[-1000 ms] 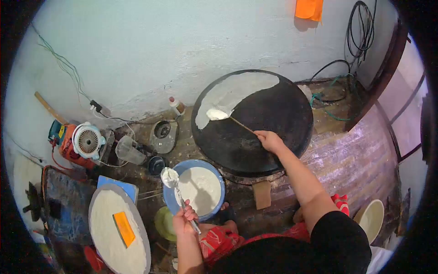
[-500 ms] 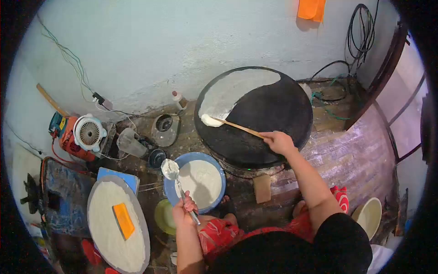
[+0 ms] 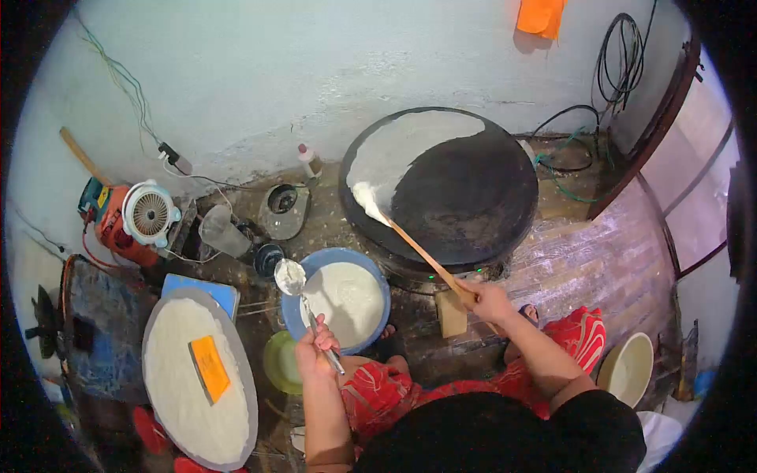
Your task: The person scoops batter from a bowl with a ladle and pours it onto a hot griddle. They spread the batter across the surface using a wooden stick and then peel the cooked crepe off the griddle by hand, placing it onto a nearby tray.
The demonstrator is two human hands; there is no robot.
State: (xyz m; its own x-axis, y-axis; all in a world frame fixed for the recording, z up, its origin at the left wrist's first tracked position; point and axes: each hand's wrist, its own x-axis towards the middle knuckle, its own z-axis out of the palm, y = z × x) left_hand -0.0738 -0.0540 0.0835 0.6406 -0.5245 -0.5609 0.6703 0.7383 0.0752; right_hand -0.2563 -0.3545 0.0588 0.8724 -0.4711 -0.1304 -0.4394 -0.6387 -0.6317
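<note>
My left hand (image 3: 317,351) is closed around the handle of a metal ladle (image 3: 291,277), whose bowl carries white batter over the rim of a blue basin (image 3: 382,293). Inside that basin lies more white batter (image 3: 344,303). My right hand (image 3: 485,303) grips a wooden spreader (image 3: 430,258). The spreader's far end is coated with a lump of batter (image 3: 368,200) at the left part of a round black griddle (image 3: 465,197). A thin white layer of batter (image 3: 414,146) curves over the griddle's upper left; the remainder shows black.
An oval tray (image 3: 248,410) at left bears a stack of thin white sheets (image 3: 181,355) with an orange-and-grey scraper (image 3: 209,369) on top. A green bowl (image 3: 282,363), a dark cup (image 3: 269,260), a small fan (image 3: 150,213) and a pale bucket (image 3: 629,369) stand around.
My right hand has drawn down toward me with the spreader, now held at a steeper angle. The batter lump has shifted slightly and stretched along the spreader's end. The left hand barely moved.
</note>
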